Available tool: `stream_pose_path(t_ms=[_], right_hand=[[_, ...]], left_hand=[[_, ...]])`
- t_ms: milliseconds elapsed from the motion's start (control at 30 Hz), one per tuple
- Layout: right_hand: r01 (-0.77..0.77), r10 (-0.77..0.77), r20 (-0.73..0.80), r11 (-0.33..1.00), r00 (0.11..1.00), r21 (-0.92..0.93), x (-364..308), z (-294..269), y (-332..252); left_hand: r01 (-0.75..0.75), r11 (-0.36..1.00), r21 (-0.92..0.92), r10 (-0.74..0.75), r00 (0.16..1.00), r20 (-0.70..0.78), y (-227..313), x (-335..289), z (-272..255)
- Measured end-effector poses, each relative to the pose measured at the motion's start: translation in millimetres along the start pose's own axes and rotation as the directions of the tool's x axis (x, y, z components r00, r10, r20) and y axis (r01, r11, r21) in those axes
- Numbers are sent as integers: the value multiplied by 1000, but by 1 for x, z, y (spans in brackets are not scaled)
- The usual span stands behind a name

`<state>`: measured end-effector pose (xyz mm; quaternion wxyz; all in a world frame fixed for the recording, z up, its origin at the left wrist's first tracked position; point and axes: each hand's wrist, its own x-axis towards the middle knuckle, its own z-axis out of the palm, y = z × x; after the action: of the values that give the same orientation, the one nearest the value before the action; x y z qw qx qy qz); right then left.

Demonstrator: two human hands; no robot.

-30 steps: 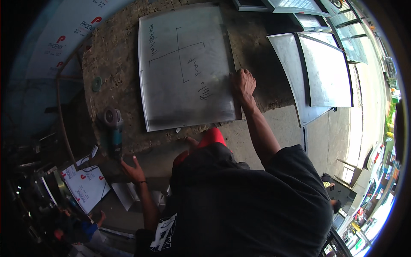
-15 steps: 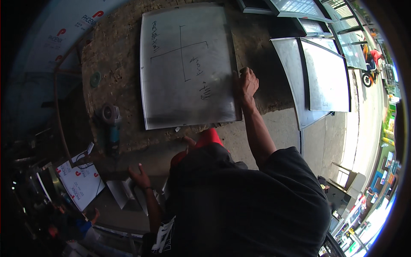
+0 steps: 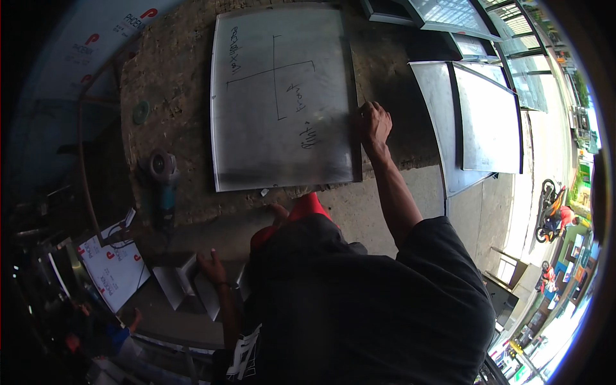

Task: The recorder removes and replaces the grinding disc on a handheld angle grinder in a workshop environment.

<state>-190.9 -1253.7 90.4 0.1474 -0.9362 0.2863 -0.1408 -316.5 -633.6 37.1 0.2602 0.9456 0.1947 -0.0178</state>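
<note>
A shallow sheet-metal panel [image 3: 256, 141] with raised edges lies on the worn workbench. Dark marker lines and handwriting cross its grey face. My right hand [image 3: 377, 124] is closed at the panel's right edge, its curled fingertips against the rim; the underside of the grip is hidden. Down at the lower left, my left hand [image 3: 210, 268] hangs low with fingers apart and nothing in them. Bent pieces of shiny sheet metal [image 3: 173, 285] are right by it; I cannot tell whether it touches them.
An angle grinder [image 3: 165, 183] lies on the bench [image 3: 186, 77] at left, below a round green disc [image 3: 141, 113]. More metal panels [image 3: 491, 122] lean at right. A film-covered sheet [image 3: 115, 269] sits lower left. A motorcycle with a rider [image 3: 553, 215] is on the street.
My left hand has moved slightly, its fingers less widely spread. My right hand stays at the panel's edge, and the panel has hardly moved. Out on the street, the motorcycle is lower in the picture.
</note>
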Motion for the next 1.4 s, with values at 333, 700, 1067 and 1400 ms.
stream_pose_path(t_ms=[333, 700, 1067, 1400], right_hand=[[862, -822, 318, 507, 472, 32, 29, -33, 35], [943, -901, 327, 325, 285, 76, 105, -22, 14], [62, 18, 272, 958, 962, -280, 271, 34, -30], [70, 8, 253, 952, 967, -299, 293, 65, -11]], left_hand=[[96, 989, -108, -88, 993, 75, -7, -19, -7], [125, 988, -94, -125, 992, 13, 1, -36, -5], [326, 944, -50, -312, 933, 179, -41, -127, -19], [492, 870, -37, -486, 867, 114, -20, -179, -20]])
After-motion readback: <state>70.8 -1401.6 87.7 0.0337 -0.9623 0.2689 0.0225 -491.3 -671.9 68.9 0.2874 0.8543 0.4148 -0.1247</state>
